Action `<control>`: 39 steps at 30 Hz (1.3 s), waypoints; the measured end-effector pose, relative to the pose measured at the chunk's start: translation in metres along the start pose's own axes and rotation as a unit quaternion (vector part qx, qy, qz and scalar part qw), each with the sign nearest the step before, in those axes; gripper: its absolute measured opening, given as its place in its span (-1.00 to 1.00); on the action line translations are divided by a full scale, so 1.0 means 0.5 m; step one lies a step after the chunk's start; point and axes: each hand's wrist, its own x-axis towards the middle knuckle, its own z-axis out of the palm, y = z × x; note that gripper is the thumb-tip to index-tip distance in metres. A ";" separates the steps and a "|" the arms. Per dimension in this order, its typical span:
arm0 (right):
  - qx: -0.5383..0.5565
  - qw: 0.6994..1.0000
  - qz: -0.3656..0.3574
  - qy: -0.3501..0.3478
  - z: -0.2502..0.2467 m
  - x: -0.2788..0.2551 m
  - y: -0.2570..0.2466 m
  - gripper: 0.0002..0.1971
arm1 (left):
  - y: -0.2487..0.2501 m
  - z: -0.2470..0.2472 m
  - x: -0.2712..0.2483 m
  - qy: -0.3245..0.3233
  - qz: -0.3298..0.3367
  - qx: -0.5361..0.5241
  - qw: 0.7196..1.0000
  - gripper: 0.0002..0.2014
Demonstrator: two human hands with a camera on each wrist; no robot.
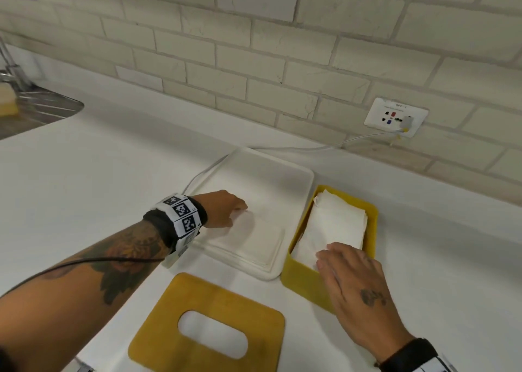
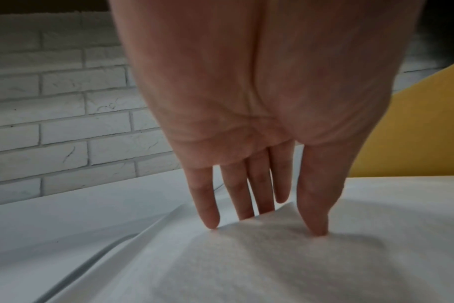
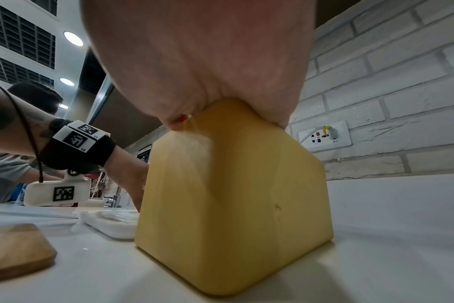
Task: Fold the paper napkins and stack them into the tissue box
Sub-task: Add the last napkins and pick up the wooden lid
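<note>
An open yellow tissue box (image 1: pixel 299 275) stands on the white counter with folded white napkins (image 1: pixel 336 224) stacked inside. My right hand (image 1: pixel 324 258) lies palm down over the box's near end, fingers straight on the napkins. In the right wrist view only the heel of the palm (image 3: pixel 208 71) shows, resting on the box (image 3: pixel 233 194). Left of the box, a white tray (image 1: pixel 282 168) holds a flat stack of unfolded napkins (image 1: pixel 254 244). My left hand (image 1: pixel 240 210) pinches the top napkin's far-left corner (image 2: pixel 285 211), which is raised between thumb and fingers (image 2: pixel 208 215).
The box's yellow lid (image 1: pixel 169 329) with an oval slot lies flat in front of the tray. A wall socket (image 1: pixel 395 117) feeds a white cable (image 1: pixel 296 147) running behind the tray. A steel sink (image 1: pixel 36 108) with a sponge (image 1: pixel 7 100) is far left. A brick wall backs the counter.
</note>
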 end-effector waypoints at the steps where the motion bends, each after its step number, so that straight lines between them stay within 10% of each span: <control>1: -0.003 1.000 -0.002 -0.003 0.000 -0.001 0.000 -0.66 | -0.001 0.002 0.003 0.009 0.001 -0.011 1.000 -0.43; 20: -0.006 1.000 0.009 -0.002 -0.011 0.004 -0.013 -0.63 | 0.004 0.019 0.001 0.130 0.024 -0.026 0.991 -0.90; 27: -0.024 0.999 -0.030 0.003 -0.027 0.010 -0.020 -0.72 | 0.009 0.011 -0.016 0.040 0.028 -0.041 0.998 -0.61; 32: 0.036 0.995 0.059 -0.077 -0.039 0.018 -0.031 -0.57 | 0.010 -0.018 -0.036 0.023 0.046 -0.083 0.995 -0.75; 39: 0.319 0.908 0.238 -0.134 -0.103 0.052 -0.047 -0.45 | 0.065 -0.135 -0.123 0.105 0.102 -0.433 0.890 -0.86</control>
